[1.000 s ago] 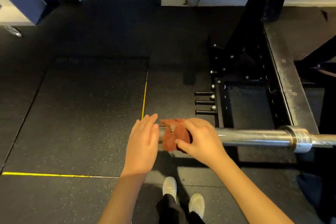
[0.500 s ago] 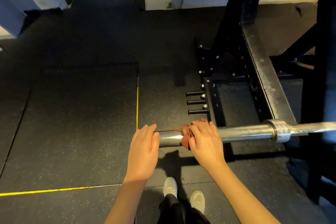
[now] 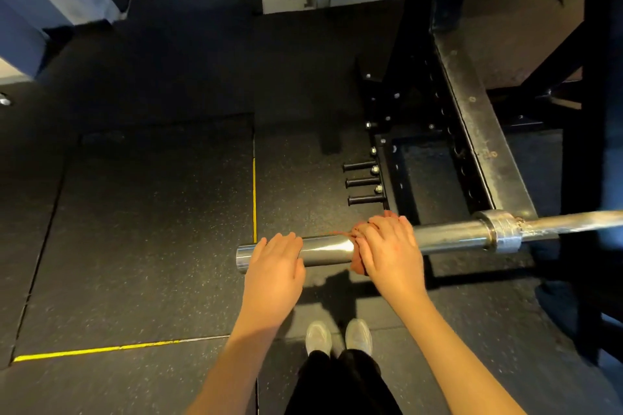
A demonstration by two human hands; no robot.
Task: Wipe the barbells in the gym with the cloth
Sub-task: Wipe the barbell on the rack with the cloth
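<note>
Glossy chrome-metal barbell sleeve [image 3: 327,248], soft reddish cloth [image 3: 356,264], matt speckled rubber floor [image 3: 141,229].

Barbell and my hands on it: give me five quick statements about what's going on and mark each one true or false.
1. The right hand grips the cloth around the barbell. True.
2. The left hand holds the cloth too. False: it rests bare on the sleeve, near its end.
3. Weight plates are loaded on the barbell. False: the sleeve carries none.
4. Three black pegs stick out of the base of the rack. True.
5. The right hand lies between the left hand and the collar. True.
</note>
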